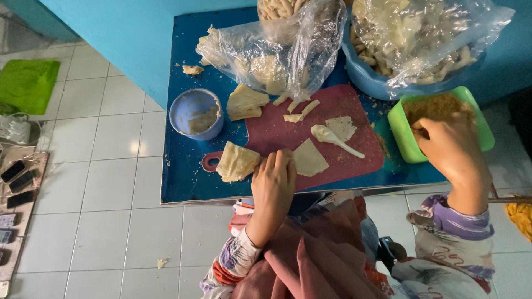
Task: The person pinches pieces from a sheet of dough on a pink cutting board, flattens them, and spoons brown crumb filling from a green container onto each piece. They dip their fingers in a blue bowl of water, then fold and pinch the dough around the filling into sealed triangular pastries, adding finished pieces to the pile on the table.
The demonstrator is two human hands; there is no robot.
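Observation:
My left hand (274, 180) rests on the near edge of a red cutting board (327, 111), fingers curled, touching a stack of pale thin wrapper sheets (238, 161). A triangular wrapper (308, 158) lies just right of it. My right hand (451, 147) reaches into a green tray (400, 127) of brown crumbs (438, 105), fingers closed in the crumbs. A white spoon (332, 138) lies on the board beside another wrapper piece (342, 126).
The board sits on a low blue table (183, 177) over white floor tiles. A blue cup (197, 113) with paste stands at left. Clear plastic bags (277, 50) and a blue basin (371, 83) of pale rolls fill the back. A green mat (27, 83) lies far left.

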